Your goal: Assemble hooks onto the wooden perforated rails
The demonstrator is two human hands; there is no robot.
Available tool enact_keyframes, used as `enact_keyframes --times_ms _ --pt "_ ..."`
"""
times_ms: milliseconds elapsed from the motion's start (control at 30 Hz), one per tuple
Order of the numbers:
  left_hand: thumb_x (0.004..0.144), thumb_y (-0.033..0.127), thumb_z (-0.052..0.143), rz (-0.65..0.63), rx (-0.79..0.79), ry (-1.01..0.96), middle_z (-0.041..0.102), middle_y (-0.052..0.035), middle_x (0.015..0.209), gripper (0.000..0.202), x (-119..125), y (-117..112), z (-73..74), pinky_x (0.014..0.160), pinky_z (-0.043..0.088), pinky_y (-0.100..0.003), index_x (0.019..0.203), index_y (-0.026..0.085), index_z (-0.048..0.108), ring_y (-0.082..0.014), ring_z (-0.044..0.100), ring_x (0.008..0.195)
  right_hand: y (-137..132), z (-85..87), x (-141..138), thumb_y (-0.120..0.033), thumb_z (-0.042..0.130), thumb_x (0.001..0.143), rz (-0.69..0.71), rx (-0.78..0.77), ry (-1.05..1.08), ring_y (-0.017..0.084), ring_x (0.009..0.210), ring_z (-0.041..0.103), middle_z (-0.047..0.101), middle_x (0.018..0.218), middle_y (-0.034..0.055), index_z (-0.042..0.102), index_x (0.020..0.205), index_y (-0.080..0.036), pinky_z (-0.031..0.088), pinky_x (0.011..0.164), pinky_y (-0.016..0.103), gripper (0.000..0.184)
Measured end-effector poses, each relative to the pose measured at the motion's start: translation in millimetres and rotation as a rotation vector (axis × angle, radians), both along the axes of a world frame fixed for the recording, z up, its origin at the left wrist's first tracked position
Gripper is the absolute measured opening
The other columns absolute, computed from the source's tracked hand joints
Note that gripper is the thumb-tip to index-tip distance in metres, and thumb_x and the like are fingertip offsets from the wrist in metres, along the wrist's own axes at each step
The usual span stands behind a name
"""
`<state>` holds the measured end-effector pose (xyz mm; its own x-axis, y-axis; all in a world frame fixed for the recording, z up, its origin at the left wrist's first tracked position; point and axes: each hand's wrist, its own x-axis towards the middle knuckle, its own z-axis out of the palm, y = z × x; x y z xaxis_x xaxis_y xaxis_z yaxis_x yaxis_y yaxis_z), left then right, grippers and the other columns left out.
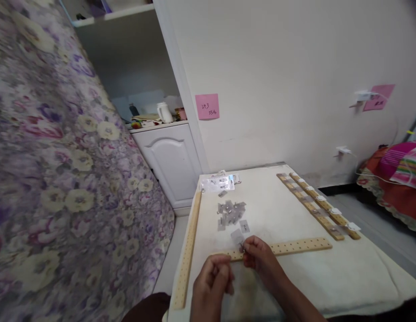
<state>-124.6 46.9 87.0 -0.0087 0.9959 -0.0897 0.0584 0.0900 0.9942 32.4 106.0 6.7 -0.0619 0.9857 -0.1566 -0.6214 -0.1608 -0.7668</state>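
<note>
My right hand (260, 257) pinches a small clear plastic card (238, 238) with a tiny dark metal piece on it, just over the wooden strip with holes (298, 245). To its left, my left hand (213, 279) is closed with curled fingers at the strip's left end; anything between its fingertips is hidden. Beyond the hands lies a loose pile of similar clear cards (230, 213), each seemingly bearing a small metal piece. A single card (244, 226) rests between the pile and my right hand.
Another perforated wooden strip (189, 241) runs along the table's left side. Two strips carrying cards and white tags (315, 203) lie on the right. A clear package (216, 182) sits at the back of the table (261, 197). A floral curtain (77, 179) hangs at left.
</note>
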Motion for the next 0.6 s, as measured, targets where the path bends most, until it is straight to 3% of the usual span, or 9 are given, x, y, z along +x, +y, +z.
enact_keyframes --times_ms 133,267,467,600 --pt "0.071 0.05 0.063 0.082 0.001 -0.039 0.059 0.0014 0.067 0.039 5.4 29.8 -40.8 0.052 0.039 -0.024 0.091 0.017 0.061 -0.012 0.051 0.055 -4.7 -6.4 -11.7 -0.037 0.076 0.063 0.097 -0.018 0.011 0.008 0.052 0.053 0.06 0.063 -0.0032 0.052 0.071 -0.019 0.04 0.05 0.019 0.031" --pt "0.072 0.049 0.063 0.014 -0.024 -0.05 0.054 0.0045 0.056 0.032 1.1 35.5 -69.2 0.052 0.036 -0.022 0.078 0.018 0.058 -0.0113 0.048 0.052 -6.5 -17.2 -24.2 -0.036 0.075 0.063 0.147 -0.018 -0.016 0.006 0.044 0.045 0.054 0.05 -0.0059 0.05 0.067 -0.019 0.032 0.046 0.018 0.03" --pt "0.071 0.053 0.062 0.002 -0.1 -0.101 0.05 0.0055 0.048 0.036 -5.8 36.9 -85.8 0.048 0.032 -0.021 0.064 0.019 0.051 -0.0091 0.043 0.046 -8.5 -28.9 -30.3 -0.037 0.069 0.065 0.163 0.018 -0.203 0.006 0.038 0.036 0.047 0.044 -0.0087 0.05 0.066 -0.02 0.027 0.041 0.019 0.026" --pt "0.075 0.046 0.056 -0.051 -0.075 0.041 0.045 0.0068 0.045 0.031 -12.4 35.6 -88.7 0.046 0.029 -0.021 0.062 0.02 0.048 -0.0086 0.039 0.043 -2.5 -30.0 -22.8 -0.035 0.065 0.069 0.119 0.115 -0.477 0.007 0.041 0.039 0.05 0.05 -0.0078 0.056 0.073 -0.019 0.03 0.042 0.02 0.018"
